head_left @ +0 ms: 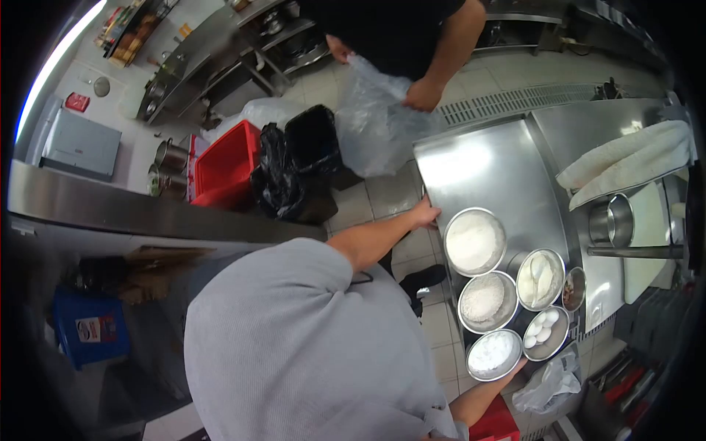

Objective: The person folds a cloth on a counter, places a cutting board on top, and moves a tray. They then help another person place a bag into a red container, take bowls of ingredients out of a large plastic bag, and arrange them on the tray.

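My left hand (425,213) grips the near edge of a steel table (493,176). My right hand (519,364) is at the rims of the lower bowls, its fingers mostly hidden. Close to it are a bowl of white powder (493,353) and a bowl with several white eggs (542,331). Further up stand a large bowl of white powder (472,241), a bowl of pale flaky stuff (485,300) and a bowl of creamy white food with a spoon-like piece (540,279). A small bowl (573,288) holds brownish bits.
A person in black (390,37) holds a clear plastic bag (382,117) across the table's far corner. Red (228,165) and black bins (312,136) stand at the left. A white towel (625,163), a steel pot (620,219) and a plastic bag (548,382) are at the right.
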`<state>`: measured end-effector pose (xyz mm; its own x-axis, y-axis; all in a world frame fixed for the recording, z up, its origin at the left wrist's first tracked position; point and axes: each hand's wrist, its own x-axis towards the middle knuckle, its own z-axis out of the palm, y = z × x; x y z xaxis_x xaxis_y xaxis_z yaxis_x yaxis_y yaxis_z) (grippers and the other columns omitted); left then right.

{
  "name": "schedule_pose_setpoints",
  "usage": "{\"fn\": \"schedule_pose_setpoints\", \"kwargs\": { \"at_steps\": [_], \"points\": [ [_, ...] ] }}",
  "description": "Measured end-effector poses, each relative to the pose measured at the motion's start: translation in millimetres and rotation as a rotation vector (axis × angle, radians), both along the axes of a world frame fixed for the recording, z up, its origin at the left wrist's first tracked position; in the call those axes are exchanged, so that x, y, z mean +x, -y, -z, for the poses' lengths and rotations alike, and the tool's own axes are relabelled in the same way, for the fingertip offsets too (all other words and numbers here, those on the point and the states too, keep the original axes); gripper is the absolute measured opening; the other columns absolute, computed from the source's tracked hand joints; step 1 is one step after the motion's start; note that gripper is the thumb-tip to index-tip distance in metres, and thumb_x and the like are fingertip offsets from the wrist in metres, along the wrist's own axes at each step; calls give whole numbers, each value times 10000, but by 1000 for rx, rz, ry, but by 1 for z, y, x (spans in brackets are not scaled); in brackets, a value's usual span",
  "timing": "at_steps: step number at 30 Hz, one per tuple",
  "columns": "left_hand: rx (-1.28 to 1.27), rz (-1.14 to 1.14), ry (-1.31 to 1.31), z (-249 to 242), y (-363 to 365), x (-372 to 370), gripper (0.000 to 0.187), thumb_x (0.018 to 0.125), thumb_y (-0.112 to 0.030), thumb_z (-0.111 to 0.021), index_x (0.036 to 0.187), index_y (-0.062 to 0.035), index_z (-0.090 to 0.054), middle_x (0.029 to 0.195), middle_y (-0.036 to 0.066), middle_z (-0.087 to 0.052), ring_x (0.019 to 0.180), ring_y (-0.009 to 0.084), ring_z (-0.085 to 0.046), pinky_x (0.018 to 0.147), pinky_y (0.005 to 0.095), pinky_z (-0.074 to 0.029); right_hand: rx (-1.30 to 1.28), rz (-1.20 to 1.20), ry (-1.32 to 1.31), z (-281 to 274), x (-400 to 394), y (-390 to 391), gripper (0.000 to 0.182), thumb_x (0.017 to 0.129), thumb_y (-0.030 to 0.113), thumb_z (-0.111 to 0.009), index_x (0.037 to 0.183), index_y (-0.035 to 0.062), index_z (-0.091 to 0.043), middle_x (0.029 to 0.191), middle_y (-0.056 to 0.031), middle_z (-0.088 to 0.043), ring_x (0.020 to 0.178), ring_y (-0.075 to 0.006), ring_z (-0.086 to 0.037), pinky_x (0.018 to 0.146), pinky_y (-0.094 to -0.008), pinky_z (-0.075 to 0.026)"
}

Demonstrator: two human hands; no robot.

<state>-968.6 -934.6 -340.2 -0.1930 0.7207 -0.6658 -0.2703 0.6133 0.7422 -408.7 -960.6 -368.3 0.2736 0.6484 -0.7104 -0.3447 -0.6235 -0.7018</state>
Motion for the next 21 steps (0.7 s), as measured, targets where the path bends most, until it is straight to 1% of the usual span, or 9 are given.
{"fn": "schedule_pose_setpoints", "kwargs": {
  "at_steps": [3,7,8,12,14,17,18,20,21],
  "points": [
    [-29,1,61,-1,0,-2,718,832,-60,-491,1409,-159,-76,1249,203,-449,1003,366,-580,761,502,-549,-4,10,10,5,5,3,605,897,477,-401,1237,-11,-515,1192,-156,-563,1067,-233,-548,884,-386,-437],
    [-41,0,4,-11,-1,0,692,832,-76,-509,1396,-139,-113,1238,171,-461,984,334,-584,747,473,-561,-37,-2,13,8,6,-2,605,897,475,-403,1237,-13,-514,1190,-156,-564,1064,-233,-549,884,-385,-437],
    [-22,-6,7,-10,-1,-1,714,828,-80,-517,1405,-143,-101,1233,175,-463,984,321,-586,720,449,-573,-47,1,19,8,9,-4,605,897,475,-403,1237,-13,-514,1190,-156,-564,1063,-233,-550,884,-385,-437],
    [-59,10,-1,7,-5,-8,770,828,-92,-522,1430,-157,-46,1240,181,-461,991,314,-585,697,430,-582,-91,-22,46,1,12,-10,605,897,474,-404,1237,-14,-514,1189,-155,-565,1061,-233,-551,884,-384,-437],
    [-42,10,27,14,-4,-7,821,829,-108,-524,1442,-166,19,1237,190,-469,976,310,-594,674,419,-586,-111,-47,58,-2,14,-13,605,897,473,-405,1237,-15,-514,1188,-155,-566,1059,-233,-551,885,-383,-436],
    [-29,8,-20,3,-2,-5,851,823,-118,-527,1444,-160,53,1233,199,-476,953,309,-606,638,416,-590,-125,-61,78,-5,16,-19,605,896,472,-405,1237,-16,-513,1187,-155,-567,1057,-233,-552,885,-382,-436],
    [-5,-7,-18,6,-1,-5,855,810,-116,-531,1443,-151,43,1225,203,-484,943,320,-610,604,411,-591,-131,-72,85,-5,14,-20,605,896,472,-406,1237,-16,-513,1186,-155,-567,1057,-233,-553,885,-382,-436],
    [-5,-30,-14,14,-1,-3,863,802,-113,-534,1442,-143,45,1227,207,-483,950,329,-607,591,411,-591,-144,-97,100,-8,16,-23,606,896,472,-406,1237,-17,-513,1186,-154,-567,1055,-234,-553,885,-382,-436],
    [4,-18,-17,-3,-1,-5,871,794,-109,-537,1441,-135,47,1229,211,-482,957,339,-604,578,411,-592,-144,-103,110,-9,17,-24,606,896,471,-407,1238,-18,-513,1185,-154,-568,1055,-234,-553,885,-382,-436]
  ]
}}
